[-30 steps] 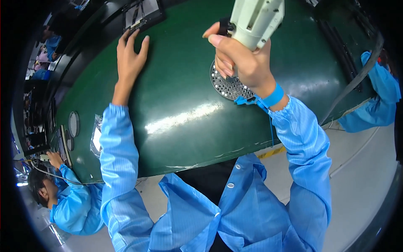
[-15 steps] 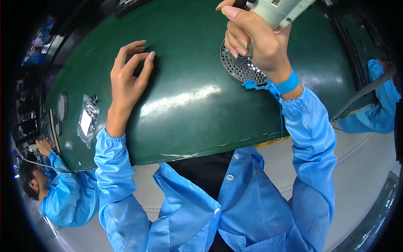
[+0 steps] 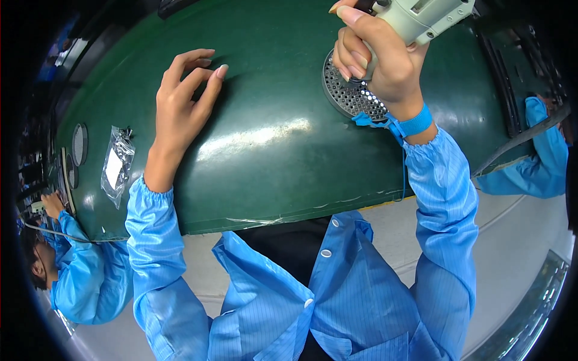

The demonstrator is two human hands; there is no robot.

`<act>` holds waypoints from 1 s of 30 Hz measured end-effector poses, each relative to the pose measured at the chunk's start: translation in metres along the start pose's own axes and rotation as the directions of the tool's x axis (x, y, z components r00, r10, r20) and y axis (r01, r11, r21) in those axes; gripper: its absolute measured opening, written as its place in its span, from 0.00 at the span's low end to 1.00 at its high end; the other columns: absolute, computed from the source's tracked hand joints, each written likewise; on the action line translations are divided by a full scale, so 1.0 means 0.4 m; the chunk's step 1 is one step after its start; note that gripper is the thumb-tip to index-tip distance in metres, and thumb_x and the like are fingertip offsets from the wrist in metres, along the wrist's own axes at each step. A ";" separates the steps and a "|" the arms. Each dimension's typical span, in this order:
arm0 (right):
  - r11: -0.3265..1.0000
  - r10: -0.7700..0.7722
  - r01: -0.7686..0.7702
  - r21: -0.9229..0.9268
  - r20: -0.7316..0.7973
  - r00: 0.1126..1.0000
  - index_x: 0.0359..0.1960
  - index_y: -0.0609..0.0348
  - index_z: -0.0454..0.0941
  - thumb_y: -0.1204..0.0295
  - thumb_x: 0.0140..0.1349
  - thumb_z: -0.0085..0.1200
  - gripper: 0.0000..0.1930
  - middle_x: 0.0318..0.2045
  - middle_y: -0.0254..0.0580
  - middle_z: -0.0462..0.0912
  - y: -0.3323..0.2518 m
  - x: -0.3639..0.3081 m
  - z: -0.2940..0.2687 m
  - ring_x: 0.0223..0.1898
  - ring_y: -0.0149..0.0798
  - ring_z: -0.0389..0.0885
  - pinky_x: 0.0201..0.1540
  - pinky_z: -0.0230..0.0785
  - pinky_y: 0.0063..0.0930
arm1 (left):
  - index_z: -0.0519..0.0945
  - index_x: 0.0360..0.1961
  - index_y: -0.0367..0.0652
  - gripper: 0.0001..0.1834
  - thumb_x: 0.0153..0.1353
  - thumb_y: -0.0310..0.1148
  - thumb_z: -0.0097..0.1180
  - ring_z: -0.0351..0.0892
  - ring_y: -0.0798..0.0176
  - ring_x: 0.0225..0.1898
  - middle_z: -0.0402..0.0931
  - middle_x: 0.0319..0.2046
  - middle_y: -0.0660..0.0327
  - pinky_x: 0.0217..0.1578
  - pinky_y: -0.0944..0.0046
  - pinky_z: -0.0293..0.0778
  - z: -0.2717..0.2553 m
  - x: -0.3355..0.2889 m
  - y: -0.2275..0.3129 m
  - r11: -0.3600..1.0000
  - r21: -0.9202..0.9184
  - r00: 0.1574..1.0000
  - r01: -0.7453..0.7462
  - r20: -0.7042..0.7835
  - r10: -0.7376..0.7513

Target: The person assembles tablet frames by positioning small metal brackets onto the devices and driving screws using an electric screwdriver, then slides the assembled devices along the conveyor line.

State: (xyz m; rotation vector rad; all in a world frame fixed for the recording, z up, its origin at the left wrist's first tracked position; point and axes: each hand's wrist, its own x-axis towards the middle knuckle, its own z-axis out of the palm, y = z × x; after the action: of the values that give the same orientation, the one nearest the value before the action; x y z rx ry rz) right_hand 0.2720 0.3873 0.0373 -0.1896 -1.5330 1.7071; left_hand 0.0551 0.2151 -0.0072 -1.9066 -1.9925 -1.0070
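My right hand [image 3: 388,66] is wrapped around a pale green power tool [image 3: 424,21] that looks like an electric screwdriver. Its upper body runs past the top edge of the view. Under that hand is a round dark grey perforated disc [image 3: 343,99], like a speaker grille, on the green tabletop [image 3: 259,180]. My fingers hide part of the disc and the tool's lower end, so contact between them cannot be made out. A blue strap [image 3: 417,122] circles my right wrist. My left hand [image 3: 183,99] rests on the tabletop, fingers loosely bent and apart, holding nothing.
Left of my left arm lies a clear plastic bag [image 3: 117,168] with a white label and small dark parts. Beyond it are round grey grilles [image 3: 79,144]. One co-worker's sleeve [image 3: 90,295] shows at left, another's sleeve [image 3: 521,174] at right, beside a grey cable [image 3: 512,144].
The view has shifted slightly. My right hand, the tool and the disc appear a little farther right. My left hand has hardly moved and keeps its loosely bent pose.
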 end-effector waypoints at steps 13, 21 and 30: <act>0.993 0.110 -0.105 0.044 -0.103 0.989 0.44 0.70 0.75 0.78 0.67 0.52 0.08 0.15 0.33 0.70 -0.019 -0.007 0.023 0.11 0.25 0.66 0.15 0.62 0.22 | 0.83 0.29 0.32 0.08 0.62 0.27 0.64 0.82 0.59 0.44 0.80 0.47 0.54 0.42 0.63 0.79 -0.001 -0.001 0.000 1.000 -0.017 0.999 0.023 0.033 -0.022; 0.991 0.125 -0.119 0.061 -0.103 0.987 0.44 0.71 0.75 0.78 0.67 0.52 0.09 0.15 0.33 0.70 -0.026 -0.006 0.024 0.11 0.25 0.66 0.15 0.62 0.22 | 0.83 0.29 0.33 0.07 0.62 0.27 0.63 0.83 0.58 0.44 0.80 0.47 0.54 0.41 0.63 0.80 0.001 -0.001 0.000 0.999 -0.019 0.999 0.026 0.036 -0.026; 0.991 0.133 -0.129 0.042 -0.134 0.982 0.44 0.68 0.76 0.77 0.66 0.53 0.08 0.14 0.33 0.70 -0.030 -0.009 0.026 0.11 0.26 0.66 0.15 0.63 0.24 | 0.83 0.28 0.33 0.09 0.59 0.29 0.67 0.83 0.58 0.41 0.81 0.45 0.55 0.37 0.62 0.80 0.005 0.002 -0.005 1.000 -0.007 1.000 -0.018 0.000 0.018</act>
State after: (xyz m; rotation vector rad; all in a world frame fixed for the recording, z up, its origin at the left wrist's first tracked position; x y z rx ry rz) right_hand 0.2737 0.3762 0.0491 -0.3897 -1.4170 1.7826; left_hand 0.0539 0.2170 -0.0090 -1.9247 -1.9710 -1.0106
